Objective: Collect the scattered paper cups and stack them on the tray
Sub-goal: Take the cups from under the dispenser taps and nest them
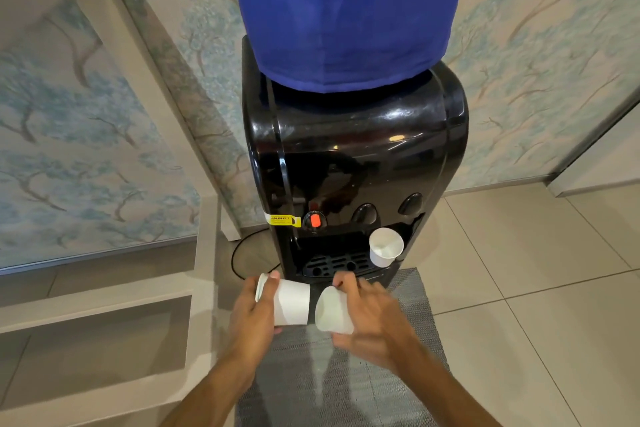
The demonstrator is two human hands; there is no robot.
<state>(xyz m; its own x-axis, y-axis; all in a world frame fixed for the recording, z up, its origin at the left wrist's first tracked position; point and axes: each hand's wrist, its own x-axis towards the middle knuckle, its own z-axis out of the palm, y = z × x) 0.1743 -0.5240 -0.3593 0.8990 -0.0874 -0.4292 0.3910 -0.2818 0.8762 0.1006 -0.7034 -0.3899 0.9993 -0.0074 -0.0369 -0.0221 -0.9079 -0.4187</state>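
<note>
My left hand (251,314) grips a white paper cup (292,302) lying sideways, its base pointing right. My right hand (372,317) holds a second white paper cup (332,312) with its open mouth turned left toward the first cup's base; the two cups are a small gap apart. A third white paper cup (385,247) stands upright at the right end of the dispenser's drip tray (334,263). Both hands hover just in front of that tray, above a grey mat (346,385).
A black water dispenser (353,163) with a blue-covered bottle (343,10) fills the middle. A black cable (239,253) loops on the floor to its left. Patterned walls stand behind; a low beige ledge (97,305) is on the left; tiled floor (536,288) spreads to the right.
</note>
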